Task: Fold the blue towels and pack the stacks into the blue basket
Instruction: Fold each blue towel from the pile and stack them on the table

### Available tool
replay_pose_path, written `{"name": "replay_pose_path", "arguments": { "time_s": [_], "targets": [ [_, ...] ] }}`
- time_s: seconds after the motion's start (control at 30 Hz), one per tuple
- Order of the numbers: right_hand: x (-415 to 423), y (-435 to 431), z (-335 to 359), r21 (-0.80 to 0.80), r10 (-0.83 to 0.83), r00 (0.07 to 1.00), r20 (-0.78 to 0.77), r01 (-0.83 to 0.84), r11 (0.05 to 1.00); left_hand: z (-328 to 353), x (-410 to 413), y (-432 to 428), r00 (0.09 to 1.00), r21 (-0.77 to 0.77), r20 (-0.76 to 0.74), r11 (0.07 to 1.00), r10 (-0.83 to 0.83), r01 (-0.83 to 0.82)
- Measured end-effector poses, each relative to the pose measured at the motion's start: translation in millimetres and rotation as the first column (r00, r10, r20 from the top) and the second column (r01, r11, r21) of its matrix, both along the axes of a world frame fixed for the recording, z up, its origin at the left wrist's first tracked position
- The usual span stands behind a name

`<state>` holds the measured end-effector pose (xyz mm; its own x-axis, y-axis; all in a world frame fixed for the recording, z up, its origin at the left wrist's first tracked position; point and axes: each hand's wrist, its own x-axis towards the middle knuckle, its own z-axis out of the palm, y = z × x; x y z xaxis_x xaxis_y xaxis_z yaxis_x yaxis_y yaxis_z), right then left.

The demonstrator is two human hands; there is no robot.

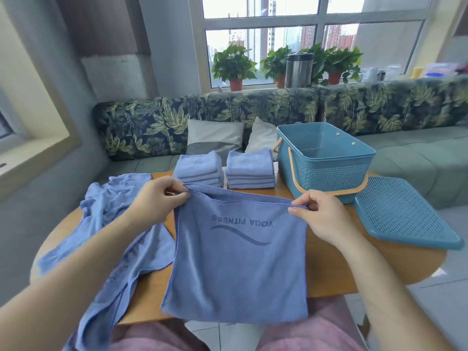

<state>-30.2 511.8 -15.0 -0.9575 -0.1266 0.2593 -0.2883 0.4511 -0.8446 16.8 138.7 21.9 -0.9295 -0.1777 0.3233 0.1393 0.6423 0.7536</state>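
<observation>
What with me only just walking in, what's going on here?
A person is folding laundry at a wooden table. The left hand and right hand each pinch a top corner of one towel, which drapes over the near edge. Two folded stacks sit at the far side beside the blue basket; its lid lies off, to the right. Unfolded towels lie heaped on the left.

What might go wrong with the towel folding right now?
1. The left hand and right hand only pinch the top corners of the towel, and its bottom edge hangs past the table. If a pinch slips, it may slide off.
2. The loose towels on the left also hang over the edge and might drop to the floor.
3. The stacks sit just behind the hands; a forward fold might knock them.
</observation>
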Motion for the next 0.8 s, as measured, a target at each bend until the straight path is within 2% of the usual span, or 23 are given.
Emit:
{"name": "replay_pose_path", "arguments": {
  "time_s": [0.17,0.33,0.63,0.8],
  "targets": [
    [3,6,52,-0.025,0.035,0.997,-0.074,-0.037,0.999,48,21,-8,0.997,0.111,-0.068,0.993,-0.034,0.041],
    [14,13,101,-0.092,0.108,0.987,-0.118,-0.119,0.989,87,50,-5,0.981,0.288,-0.146,0.943,-0.13,0.167],
    [63,29,166,-0.236,0.21,0.946,-0.246,-0.268,0.934,129,91,-2,0.94,0.431,-0.305,0.858,-0.153,0.28],
    [69,31,184,-0.236,0.194,0.949,-0.247,-0.253,0.938,138,93,-6,0.943,0.432,-0.303,0.863,-0.137,0.264]
  ]
}}
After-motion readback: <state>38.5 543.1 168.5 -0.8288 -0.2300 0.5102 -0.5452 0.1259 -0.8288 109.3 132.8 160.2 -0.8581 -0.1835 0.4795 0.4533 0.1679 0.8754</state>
